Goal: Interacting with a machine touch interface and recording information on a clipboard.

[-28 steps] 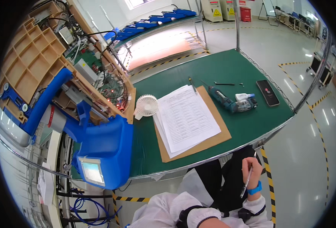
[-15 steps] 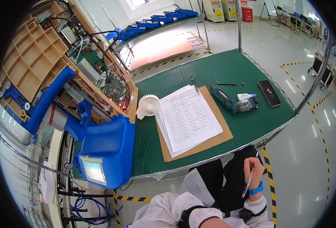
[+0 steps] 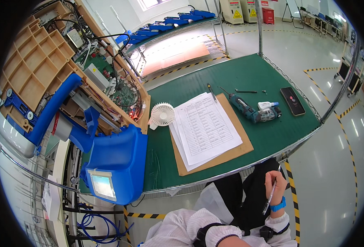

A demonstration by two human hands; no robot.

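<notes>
My right hand (image 3: 276,186) is closed around a slim pen (image 3: 269,201), over my dark-clad leg near the table's front edge. A blue watch band circles that wrist. Of my left arm only the white sleeve and a wrist with a dark beaded bracelet (image 3: 227,237) show at the lower edge; the hand itself is cut off. On the green table (image 3: 159,175), printed sheets with a table grid (image 3: 206,127) lie on a brown board (image 3: 244,144), apart from both hands. A screwdriver (image 3: 211,91) rests at the sheets' top edge.
A small white fan (image 3: 162,114) stands left of the sheets. To their right lie a teal power screwdriver (image 3: 243,108), a white tube with a blue cap (image 3: 267,105), a bit (image 3: 246,91) and a phone (image 3: 292,101). A blue housing (image 3: 122,158) and opened equipment with circuit boards (image 3: 124,92) occupy the left.
</notes>
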